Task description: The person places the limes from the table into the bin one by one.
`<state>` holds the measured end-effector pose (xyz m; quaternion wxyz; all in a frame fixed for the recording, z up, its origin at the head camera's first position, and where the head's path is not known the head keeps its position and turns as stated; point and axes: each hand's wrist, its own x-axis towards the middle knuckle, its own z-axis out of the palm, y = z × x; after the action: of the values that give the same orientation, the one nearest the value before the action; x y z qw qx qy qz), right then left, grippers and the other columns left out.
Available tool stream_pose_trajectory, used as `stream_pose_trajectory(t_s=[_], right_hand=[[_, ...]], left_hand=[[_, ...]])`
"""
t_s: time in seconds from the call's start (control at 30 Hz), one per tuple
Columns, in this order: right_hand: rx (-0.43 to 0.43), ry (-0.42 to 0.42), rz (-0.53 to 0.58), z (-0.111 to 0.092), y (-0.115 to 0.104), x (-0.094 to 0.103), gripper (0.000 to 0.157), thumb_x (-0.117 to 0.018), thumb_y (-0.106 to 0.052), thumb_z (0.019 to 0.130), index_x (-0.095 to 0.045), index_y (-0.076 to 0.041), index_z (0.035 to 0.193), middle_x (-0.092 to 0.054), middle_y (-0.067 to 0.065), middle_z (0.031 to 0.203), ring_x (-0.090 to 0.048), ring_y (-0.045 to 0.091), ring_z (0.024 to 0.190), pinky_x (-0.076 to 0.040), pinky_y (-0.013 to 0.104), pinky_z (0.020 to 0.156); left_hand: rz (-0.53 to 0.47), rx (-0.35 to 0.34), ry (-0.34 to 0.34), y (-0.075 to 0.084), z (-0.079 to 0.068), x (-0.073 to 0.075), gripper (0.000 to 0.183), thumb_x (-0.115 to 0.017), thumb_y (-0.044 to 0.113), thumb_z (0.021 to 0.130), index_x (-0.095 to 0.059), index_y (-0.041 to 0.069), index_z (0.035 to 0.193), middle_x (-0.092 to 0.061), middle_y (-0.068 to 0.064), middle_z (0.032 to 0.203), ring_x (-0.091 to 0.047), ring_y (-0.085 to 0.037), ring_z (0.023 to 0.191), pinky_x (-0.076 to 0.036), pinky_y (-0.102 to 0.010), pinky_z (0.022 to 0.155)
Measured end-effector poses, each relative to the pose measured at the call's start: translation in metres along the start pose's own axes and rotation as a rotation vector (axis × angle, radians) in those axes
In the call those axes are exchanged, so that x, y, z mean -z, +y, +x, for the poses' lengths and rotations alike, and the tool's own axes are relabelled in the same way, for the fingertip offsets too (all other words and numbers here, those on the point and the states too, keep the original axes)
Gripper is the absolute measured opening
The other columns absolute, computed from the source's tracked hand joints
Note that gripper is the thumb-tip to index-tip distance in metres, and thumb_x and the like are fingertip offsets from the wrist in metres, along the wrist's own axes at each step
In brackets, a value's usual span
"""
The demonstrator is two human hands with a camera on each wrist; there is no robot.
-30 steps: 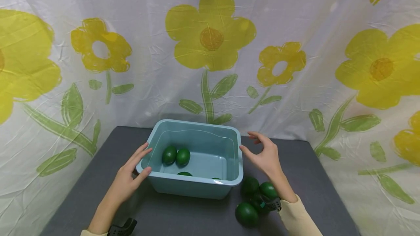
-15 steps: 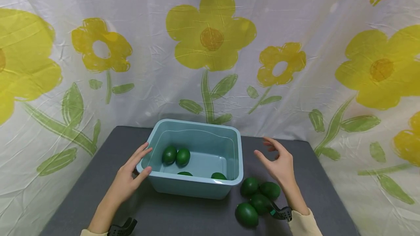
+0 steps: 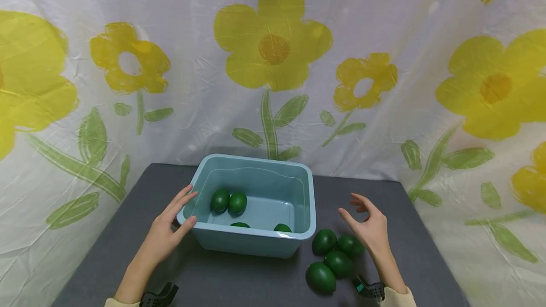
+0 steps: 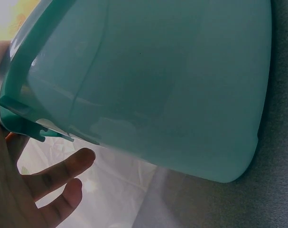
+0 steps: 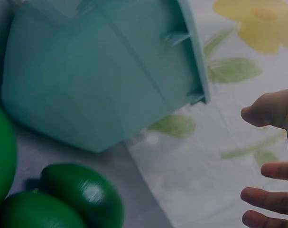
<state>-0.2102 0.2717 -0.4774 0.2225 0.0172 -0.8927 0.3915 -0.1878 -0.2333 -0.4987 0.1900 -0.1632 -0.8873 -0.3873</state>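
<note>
A light blue plastic tub [image 3: 251,240] stands on the table. Two dark green, egg-shaped avocados [image 3: 237,203] lie at its left end; two more [image 3: 283,228] show only their tops behind the near wall. My left hand [image 3: 164,233] rests on the tub's left rim, fingers spread and fairly straight, thumb at the near corner. In the left wrist view, two fingers [image 4: 63,173] extend below the rim, touching nothing. To the right of the tub, my right hand [image 3: 372,226] is held in the air, fingers loosely bent with nothing between them.
Several avocados [image 3: 339,264] lie in a cluster on the dark grey tabletop [image 3: 239,283], by the tub's near right corner. A white cloth [image 3: 192,122] printed with yellow flowers hangs behind and at both sides.
My right hand has moved from the tub's right rim, rightward and toward me. Inside the tub, the near right avocado has come further into view. My left hand stays on the rim.
</note>
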Motion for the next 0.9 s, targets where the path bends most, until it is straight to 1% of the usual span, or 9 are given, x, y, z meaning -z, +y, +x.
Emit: stream_pose_trajectory(t_s=[0.07,0.17,0.23,0.37,0.47,0.6,0.73,0.9], right_hand=[[-0.009,-0.009,-0.008,-0.003,0.005,0.000,0.055,-0.086,-0.026,0.090,-0.068,-0.009,0.138,-0.076,0.013,0.121,-0.067,0.034,0.105,-0.053,0.038,0.079],[-0.039,-0.027,-0.025,-0.007,0.012,0.001,0.056,-0.085,-0.029,0.091,-0.067,-0.009,0.140,-0.075,0.015,0.124,-0.066,0.035,0.107,-0.052,0.048,0.084],[-0.070,-0.056,-0.042,-0.009,0.016,0.003,0.059,-0.084,-0.033,0.092,-0.065,-0.008,0.142,-0.074,0.017,0.126,-0.065,0.036,0.109,-0.052,0.054,0.086],[-0.153,-0.166,-0.100,-0.014,0.025,0.006,0.068,-0.080,-0.045,0.094,-0.059,-0.008,0.149,-0.068,0.022,0.135,-0.062,0.039,0.117,-0.050,0.060,0.092],[-0.208,-0.250,-0.138,-0.019,0.032,0.007,0.075,-0.077,-0.049,0.095,-0.055,-0.007,0.152,-0.064,0.026,0.141,-0.061,0.043,0.122,-0.050,0.063,0.096],[-0.244,-0.318,-0.181,-0.024,0.041,0.006,0.077,-0.076,-0.047,0.096,-0.052,-0.003,0.154,-0.060,0.030,0.143,-0.060,0.048,0.124,-0.050,0.064,0.097],[-0.256,-0.368,-0.209,-0.027,0.049,0.005,0.077,-0.077,-0.043,0.095,-0.051,-0.001,0.154,-0.060,0.032,0.142,-0.061,0.048,0.120,-0.052,0.064,0.092],[-0.268,-0.394,-0.214,-0.031,0.055,0.004,0.076,-0.079,-0.038,0.093,-0.053,0.001,0.152,-0.062,0.033,0.140,-0.062,0.052,0.120,-0.052,0.065,0.092]], left_hand=[[0.000,0.004,0.001,0.000,0.001,0.000,0.059,-0.069,0.016,0.102,-0.051,0.015,0.159,-0.036,-0.004,0.172,-0.051,-0.004,0.119,-0.050,-0.028,0.070],[-0.001,0.008,-0.001,0.000,0.001,0.000,0.060,-0.069,0.014,0.101,-0.050,0.015,0.159,-0.035,-0.004,0.172,-0.051,-0.003,0.118,-0.051,-0.029,0.070],[0.000,0.009,-0.004,0.000,0.002,0.000,0.061,-0.069,0.014,0.101,-0.050,0.016,0.159,-0.035,-0.004,0.172,-0.051,-0.002,0.117,-0.051,-0.029,0.071],[0.003,0.007,-0.004,0.000,0.002,0.000,0.061,-0.070,0.014,0.101,-0.050,0.017,0.159,-0.035,-0.003,0.172,-0.051,-0.003,0.115,-0.051,-0.029,0.071],[0.004,0.004,-0.003,-0.001,0.001,0.000,0.061,-0.069,0.015,0.101,-0.050,0.016,0.159,-0.036,-0.003,0.172,-0.051,-0.002,0.117,-0.051,-0.028,0.071],[0.003,0.000,0.000,-0.001,0.001,0.000,0.060,-0.069,0.017,0.102,-0.050,0.015,0.159,-0.036,-0.003,0.172,-0.051,-0.002,0.118,-0.051,-0.028,0.070],[-0.003,0.002,0.002,-0.001,0.001,0.001,0.059,-0.069,0.016,0.102,-0.051,0.015,0.158,-0.036,-0.002,0.172,-0.051,-0.002,0.115,-0.050,-0.028,0.069],[-0.012,0.002,0.002,0.003,0.001,0.001,0.059,-0.069,0.014,0.101,-0.051,0.014,0.158,-0.037,-0.003,0.171,-0.052,-0.004,0.111,-0.049,-0.027,0.068]])
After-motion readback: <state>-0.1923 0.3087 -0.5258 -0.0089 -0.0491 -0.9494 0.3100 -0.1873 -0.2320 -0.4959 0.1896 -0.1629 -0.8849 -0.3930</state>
